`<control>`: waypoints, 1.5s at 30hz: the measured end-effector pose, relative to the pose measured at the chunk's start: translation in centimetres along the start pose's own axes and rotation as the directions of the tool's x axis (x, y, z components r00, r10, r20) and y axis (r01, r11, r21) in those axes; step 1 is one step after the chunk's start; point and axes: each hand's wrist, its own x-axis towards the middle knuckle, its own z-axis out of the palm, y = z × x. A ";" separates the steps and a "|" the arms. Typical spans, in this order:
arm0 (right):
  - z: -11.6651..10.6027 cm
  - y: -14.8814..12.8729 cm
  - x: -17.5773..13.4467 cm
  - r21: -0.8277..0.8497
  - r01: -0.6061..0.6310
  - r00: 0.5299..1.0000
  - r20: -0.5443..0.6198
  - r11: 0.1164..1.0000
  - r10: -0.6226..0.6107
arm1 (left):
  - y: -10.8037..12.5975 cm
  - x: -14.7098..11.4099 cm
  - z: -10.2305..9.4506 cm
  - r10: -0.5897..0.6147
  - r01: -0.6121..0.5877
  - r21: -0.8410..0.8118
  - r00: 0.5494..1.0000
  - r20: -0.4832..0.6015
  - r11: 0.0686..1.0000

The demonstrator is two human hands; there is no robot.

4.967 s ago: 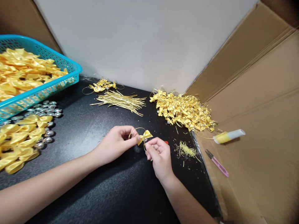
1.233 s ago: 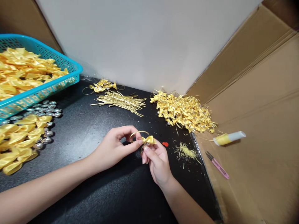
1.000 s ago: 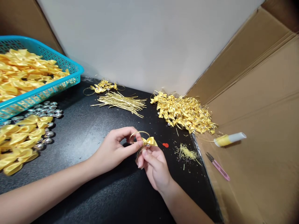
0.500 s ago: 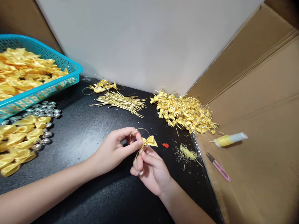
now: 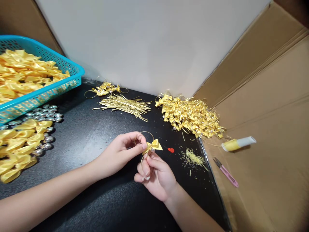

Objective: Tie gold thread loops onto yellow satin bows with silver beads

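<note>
Over the black table, a yellow satin ribbon bow [image 5: 155, 145] with a small silvery bead and a curved gold cord is held between both hands. My left hand [image 5: 126, 149] pinches the bow's left side between thumb and fingertips, and one loop of the cord arcs above them. Just below, my right hand [image 5: 154, 172] closes thumb and finger at the lower cord under the bow. The exact spot where the right fingertips grip is partly hidden. To the right of the bow lies a small red piece [image 5: 171, 150].
A blue basket [image 5: 79, 72] full of yellow bows stands at left, with loose bows [image 5: 21, 141] and silver beads [image 5: 48, 139] before it. Gold cords [image 5: 125, 105] lie mid-table. Right are finished bows [image 5: 190, 116], thread scraps [image 5: 193, 158], a thread tube [image 5: 238, 143] and pink-handled snips [image 5: 228, 175].
Both hands stay almost in place. The left fingertips have shifted slightly on the bow, and its bead shows more plainly now.
</note>
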 end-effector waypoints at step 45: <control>-1.4 -0.3 -0.1 -0.945 0.286 0.654 0.072 0.158 -0.753 | -0.2 0.5 -0.9 -0.227 0.222 0.132 0.974 0.022 0.966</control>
